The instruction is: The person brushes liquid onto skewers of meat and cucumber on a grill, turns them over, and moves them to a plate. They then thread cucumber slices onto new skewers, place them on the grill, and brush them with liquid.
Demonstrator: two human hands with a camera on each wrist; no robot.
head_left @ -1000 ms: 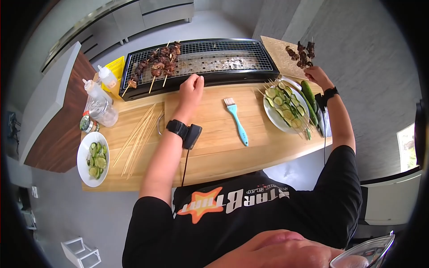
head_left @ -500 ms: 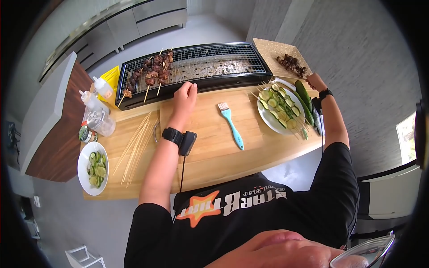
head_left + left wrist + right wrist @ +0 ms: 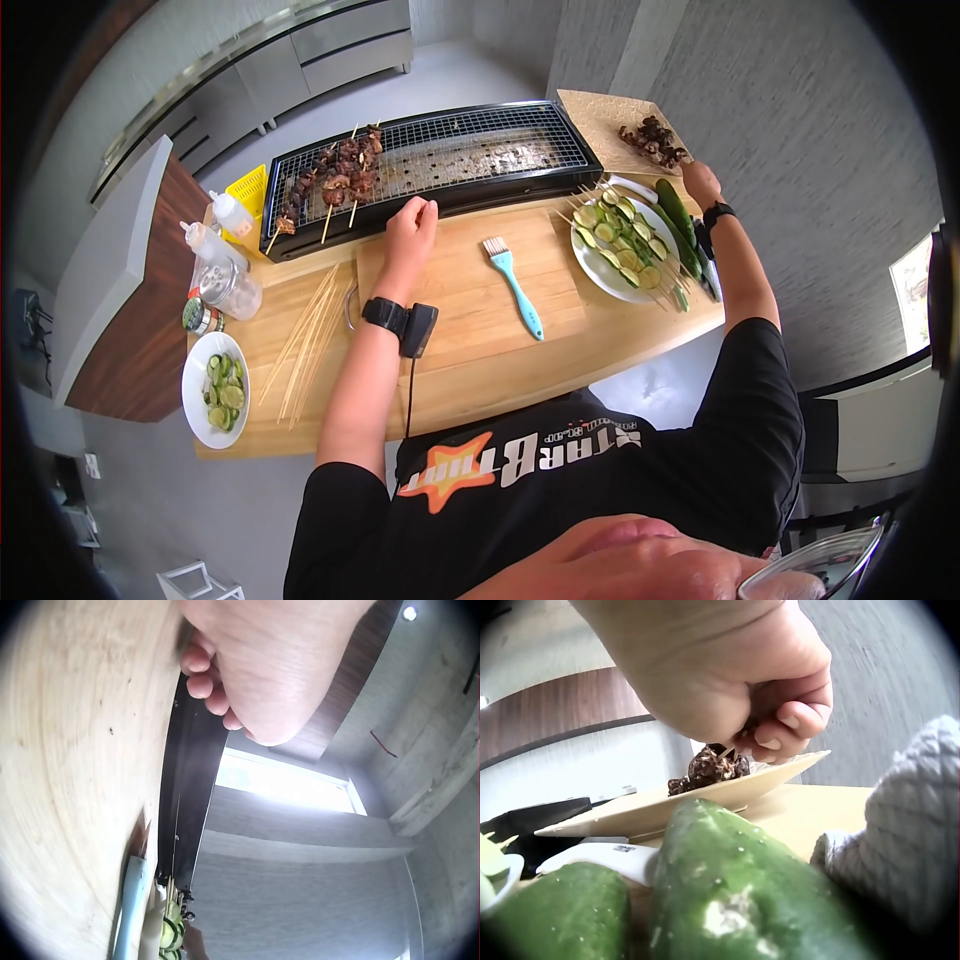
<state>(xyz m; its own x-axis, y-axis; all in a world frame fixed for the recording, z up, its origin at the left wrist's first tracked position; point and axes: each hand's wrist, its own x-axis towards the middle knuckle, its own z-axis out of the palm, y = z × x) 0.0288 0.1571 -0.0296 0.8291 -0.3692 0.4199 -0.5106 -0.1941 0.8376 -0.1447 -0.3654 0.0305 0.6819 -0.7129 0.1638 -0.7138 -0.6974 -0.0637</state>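
Note:
In the head view my right hand [image 3: 702, 184] is at the near right edge of a tan square plate [image 3: 598, 122], gripping the ends of dark meat skewers [image 3: 652, 140] that lie on it. The right wrist view shows its fingers curled round the sticks, just above the meat [image 3: 711, 768]. My left hand [image 3: 408, 238] rests loosely curled by the grill's near edge, holding nothing; in the left wrist view its fingertips [image 3: 201, 685] show beside the black grill side. Several meat skewers [image 3: 337, 185] lie on the left of the grill [image 3: 470, 190].
A blue brush [image 3: 518, 295] lies on the board [image 3: 450, 330]. To its right are a plate of cucumber skewers [image 3: 625, 250] and whole cucumbers [image 3: 675, 212]. Bare sticks [image 3: 305, 345], bottles [image 3: 205, 240], a shaker [image 3: 232, 290] and a bowl of slices [image 3: 222, 390] stand left.
My right hand has lowered the meat skewers from above the tan plate onto it. My left hand stays by the grill, and the head view has shifted slightly.

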